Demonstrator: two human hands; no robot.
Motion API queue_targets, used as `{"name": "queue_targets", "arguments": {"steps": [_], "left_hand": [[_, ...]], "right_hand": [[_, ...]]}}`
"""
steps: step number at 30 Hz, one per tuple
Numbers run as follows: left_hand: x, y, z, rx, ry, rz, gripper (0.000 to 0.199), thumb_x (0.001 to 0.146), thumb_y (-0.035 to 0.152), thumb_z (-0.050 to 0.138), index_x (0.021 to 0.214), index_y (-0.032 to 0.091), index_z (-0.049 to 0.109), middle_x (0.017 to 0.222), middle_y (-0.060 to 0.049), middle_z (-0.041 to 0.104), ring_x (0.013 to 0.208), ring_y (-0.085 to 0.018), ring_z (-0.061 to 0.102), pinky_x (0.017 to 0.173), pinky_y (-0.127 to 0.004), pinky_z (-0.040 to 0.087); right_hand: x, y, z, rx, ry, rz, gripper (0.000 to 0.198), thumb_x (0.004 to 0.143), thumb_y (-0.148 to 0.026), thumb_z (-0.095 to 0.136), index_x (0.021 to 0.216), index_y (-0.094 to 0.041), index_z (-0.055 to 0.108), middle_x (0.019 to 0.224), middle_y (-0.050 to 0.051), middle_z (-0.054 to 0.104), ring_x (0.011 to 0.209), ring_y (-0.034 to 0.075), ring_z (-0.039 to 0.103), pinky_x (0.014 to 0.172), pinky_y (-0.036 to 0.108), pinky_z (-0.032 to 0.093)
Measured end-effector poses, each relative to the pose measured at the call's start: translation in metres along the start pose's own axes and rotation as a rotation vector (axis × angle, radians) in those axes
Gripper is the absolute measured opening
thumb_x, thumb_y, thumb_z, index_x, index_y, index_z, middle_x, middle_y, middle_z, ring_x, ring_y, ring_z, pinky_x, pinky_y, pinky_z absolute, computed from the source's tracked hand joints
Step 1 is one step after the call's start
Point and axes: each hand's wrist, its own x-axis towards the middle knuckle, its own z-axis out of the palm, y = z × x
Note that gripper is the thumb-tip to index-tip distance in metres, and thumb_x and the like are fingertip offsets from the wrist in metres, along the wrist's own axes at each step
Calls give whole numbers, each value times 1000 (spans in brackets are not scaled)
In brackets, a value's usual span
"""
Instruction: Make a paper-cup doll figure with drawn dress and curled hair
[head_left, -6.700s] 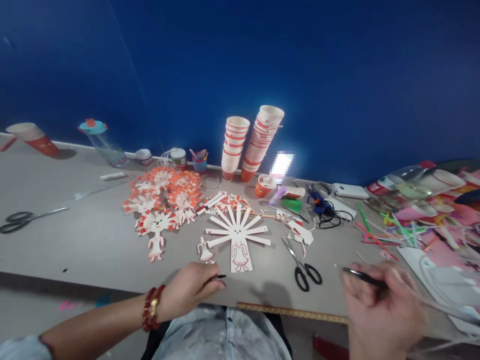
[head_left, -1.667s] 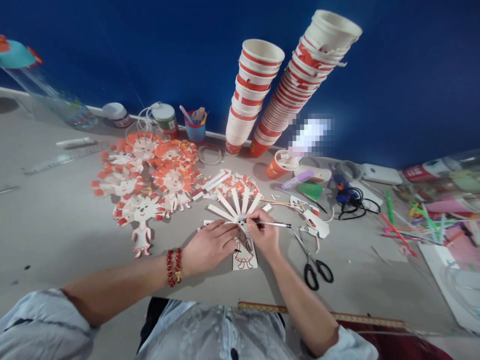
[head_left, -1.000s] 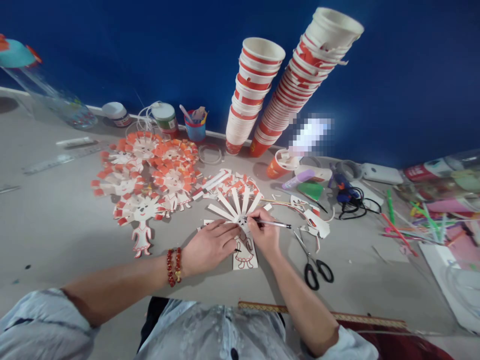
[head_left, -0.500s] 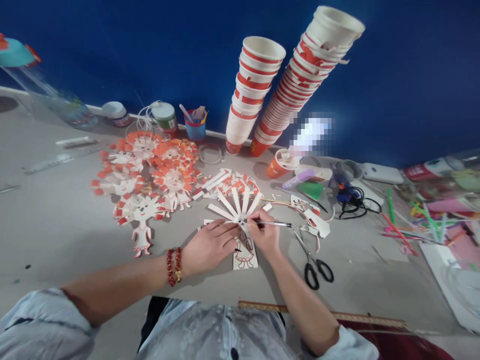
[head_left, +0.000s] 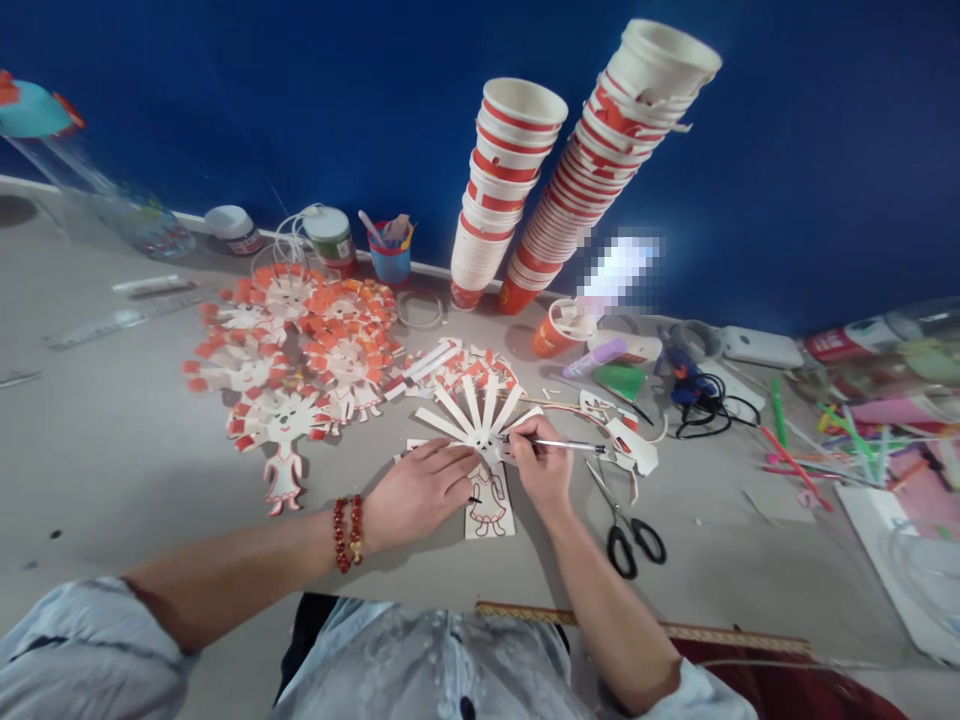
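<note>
My right hand (head_left: 541, 465) is closed round a slim pen (head_left: 574, 444), its tip near the drawn face of a white paper doll (head_left: 489, 505). The doll has white paper strips (head_left: 472, 405) fanning out from its head and a dress and legs outlined in reddish brown below. My left hand (head_left: 427, 490) lies flat with fingers stretched over the doll's left side, touching it. A small dark tip shows by the left thumb; what it belongs to is hidden. Black-handled scissors (head_left: 626, 530) lie open to the right of my right hand.
Finished-looking paper dolls (head_left: 285, 430) with orange-tipped fringes lie at left. Two tall stacks of paper cups (head_left: 510, 180) stand at the back. Paper scraps (head_left: 634, 445), a cup of scraps (head_left: 559, 330), a black cord (head_left: 720, 405) and coloured straws (head_left: 799, 460) lie to the right.
My right hand has moved slightly right with the pen, uncovering more of the doll's face. My left hand stays where it was.
</note>
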Motion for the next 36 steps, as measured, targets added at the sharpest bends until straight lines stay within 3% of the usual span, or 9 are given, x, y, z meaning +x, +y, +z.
{"name": "queue_targets", "arguments": {"steps": [9, 36], "left_hand": [[1, 0, -2, -7, -2, 0, 16, 96, 16, 47, 94, 14, 63, 128, -10, 62, 124, -23, 53, 108, -43, 43], [0, 0, -1, -10, -14, -5, 16, 97, 17, 46, 95, 14, 62, 130, -10, 61, 126, -22, 52, 109, -43, 41]], "right_hand": [[-1, 5, 1, -59, -56, -39, 12, 81, -20, 54, 69, -21, 55, 57, -5, 49, 50, 11, 43, 49, 23, 34], [-1, 3, 0, -96, -42, -41, 12, 79, -18, 54, 68, -21, 55, 56, -5, 49, 49, 11, 43, 48, 22, 33]]}}
